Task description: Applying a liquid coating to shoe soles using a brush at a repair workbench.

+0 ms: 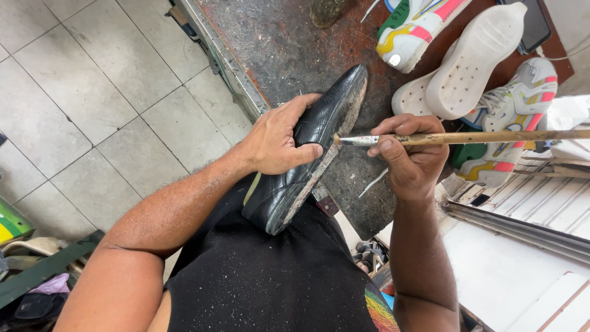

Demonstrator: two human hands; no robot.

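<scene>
My left hand [279, 136] grips a black leather shoe [289, 178] around its middle, the heel resting against my lap and the toe pointing up onto the workbench. The shoe's worn, pale sole edge faces right. My right hand [410, 154] holds a long wooden-handled brush [485, 137] level, its metal ferrule and tip touching the sole edge next to my left thumb.
A dark, stained workbench [283, 43] lies ahead. On its right side sit colourful sneakers [510, 110] and loose white soles [473, 58]. Grey floor tiles [92, 92] spread to the left. White slatted panels [528, 203] lie at the right.
</scene>
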